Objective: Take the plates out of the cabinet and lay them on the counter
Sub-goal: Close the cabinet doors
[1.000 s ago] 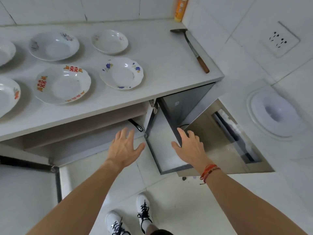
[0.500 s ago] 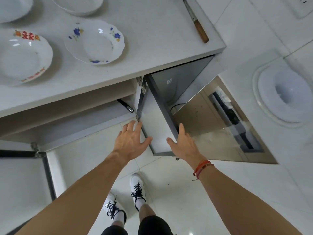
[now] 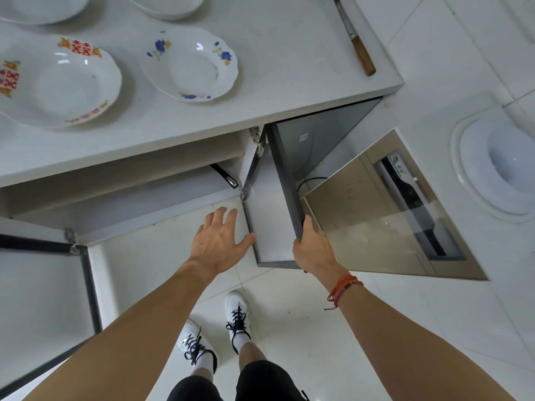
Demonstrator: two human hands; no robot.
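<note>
White counter (image 3: 289,68) bears scalloped blue-flowered plate (image 3: 189,63) and red-patterned plate (image 3: 58,82).

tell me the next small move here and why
Probably swing the cabinet door shut: the right hand grips its edge, the left hand hovers open beside it, plates lie on the counter, and none shows on the visible shelf.

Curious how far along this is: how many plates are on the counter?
4. The red-patterned plate at left, the blue-flowered plate beside it, and, cut off by the edge, the top-left plate and the top-centre plate. Others may lie outside view.
</note>
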